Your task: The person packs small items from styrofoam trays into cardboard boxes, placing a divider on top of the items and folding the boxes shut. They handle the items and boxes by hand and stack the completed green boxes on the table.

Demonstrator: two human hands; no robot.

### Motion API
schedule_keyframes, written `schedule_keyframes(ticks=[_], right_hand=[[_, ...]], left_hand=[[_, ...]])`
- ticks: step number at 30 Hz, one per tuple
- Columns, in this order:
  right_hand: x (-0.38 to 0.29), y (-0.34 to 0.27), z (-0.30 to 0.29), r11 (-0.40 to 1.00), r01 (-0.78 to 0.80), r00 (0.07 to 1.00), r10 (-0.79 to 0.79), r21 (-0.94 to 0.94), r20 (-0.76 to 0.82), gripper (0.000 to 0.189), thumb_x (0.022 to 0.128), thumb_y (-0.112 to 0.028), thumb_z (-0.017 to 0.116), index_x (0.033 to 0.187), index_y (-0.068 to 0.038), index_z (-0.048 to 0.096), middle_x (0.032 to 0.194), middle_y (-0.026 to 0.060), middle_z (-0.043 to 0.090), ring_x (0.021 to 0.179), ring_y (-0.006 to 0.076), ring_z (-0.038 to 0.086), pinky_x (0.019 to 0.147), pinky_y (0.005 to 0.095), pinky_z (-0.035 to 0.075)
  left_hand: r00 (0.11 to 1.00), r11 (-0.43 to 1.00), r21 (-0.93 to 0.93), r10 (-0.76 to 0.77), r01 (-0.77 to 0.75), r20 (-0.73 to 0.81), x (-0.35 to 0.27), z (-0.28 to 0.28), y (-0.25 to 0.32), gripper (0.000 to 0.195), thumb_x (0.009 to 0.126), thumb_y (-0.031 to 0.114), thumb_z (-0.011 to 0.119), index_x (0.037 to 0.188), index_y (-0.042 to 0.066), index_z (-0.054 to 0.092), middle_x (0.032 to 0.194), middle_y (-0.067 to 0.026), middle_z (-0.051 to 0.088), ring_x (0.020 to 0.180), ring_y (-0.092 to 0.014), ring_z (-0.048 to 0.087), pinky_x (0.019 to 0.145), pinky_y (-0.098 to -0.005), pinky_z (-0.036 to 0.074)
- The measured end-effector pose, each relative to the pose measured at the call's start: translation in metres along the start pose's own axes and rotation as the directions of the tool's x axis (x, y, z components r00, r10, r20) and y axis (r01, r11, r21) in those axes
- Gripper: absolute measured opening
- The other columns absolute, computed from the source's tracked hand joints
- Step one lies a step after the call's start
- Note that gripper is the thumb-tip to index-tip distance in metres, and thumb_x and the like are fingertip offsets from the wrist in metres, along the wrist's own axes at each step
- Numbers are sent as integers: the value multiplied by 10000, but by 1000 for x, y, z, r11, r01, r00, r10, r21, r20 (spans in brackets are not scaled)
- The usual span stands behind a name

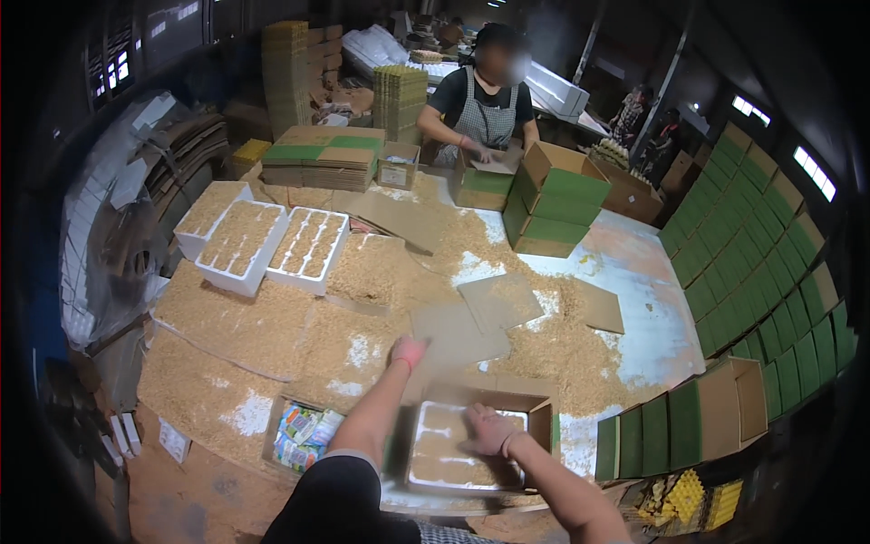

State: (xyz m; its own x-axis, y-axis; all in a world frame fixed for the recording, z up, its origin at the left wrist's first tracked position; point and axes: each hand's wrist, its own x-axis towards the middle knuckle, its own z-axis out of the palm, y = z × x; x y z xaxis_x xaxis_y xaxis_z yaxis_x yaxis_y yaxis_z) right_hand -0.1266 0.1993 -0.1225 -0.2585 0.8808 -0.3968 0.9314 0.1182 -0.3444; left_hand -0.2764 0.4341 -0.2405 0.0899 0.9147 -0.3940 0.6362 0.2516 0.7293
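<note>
My left hand (pixel 410 350), in a pinkish glove, grips the left edge of a flat cardboard sheet (pixel 462 338), which looks blurred. Below it stands a cardboard carton (pixel 542 430) with its upper flaps spread. Inside the carton sits a white foam box (pixel 416 445), its compartments filled with sawdust-like packing (pixel 435 468). My right hand (pixel 491 430), gloved too, lies with fingers apart over this filling and grips nothing visible. Left of the carton, beside my left forearm, is a small cardboard box (pixel 272 435) of colourful printed packets (pixel 302 435).
Loose sawdust-like packing (pixel 231 319) covers much of the table, with filled foam boxes (pixel 309 248) at left. More cardboard sheets (pixel 503 299) lie mid-table. Across, a co-worker (pixel 476 109) reaches into a carton (pixel 482 187) beside stacked cartons (pixel 554 204). Green cartons (pixel 741 238) line the right side.
</note>
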Motion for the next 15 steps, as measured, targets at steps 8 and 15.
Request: schedule_keyframes(ticks=[8,15], right_hand=[[-6,-7,-11,994,70,998,-69,85,-8,540,808,-381,643,1163,6,513,1162,241,504,1115,404,511,970,464,431],[-97,-2,-73,911,272,931,-168,309,-323,417,885,-367,599,1210,-107,576,1164,154,586,1112,345,561,975,416,445]], left_hand=[[991,926,-356,137,-128,1,60,46,3,447,802,400,697,1051,30,671,1037,-157,689,934,-306,660,806,-392,515],[477,202,736,860,-646,183,-70,-87,164,144,776,191,678,879,94,655,931,-125,634,931,-304,622,815,-409,499]])
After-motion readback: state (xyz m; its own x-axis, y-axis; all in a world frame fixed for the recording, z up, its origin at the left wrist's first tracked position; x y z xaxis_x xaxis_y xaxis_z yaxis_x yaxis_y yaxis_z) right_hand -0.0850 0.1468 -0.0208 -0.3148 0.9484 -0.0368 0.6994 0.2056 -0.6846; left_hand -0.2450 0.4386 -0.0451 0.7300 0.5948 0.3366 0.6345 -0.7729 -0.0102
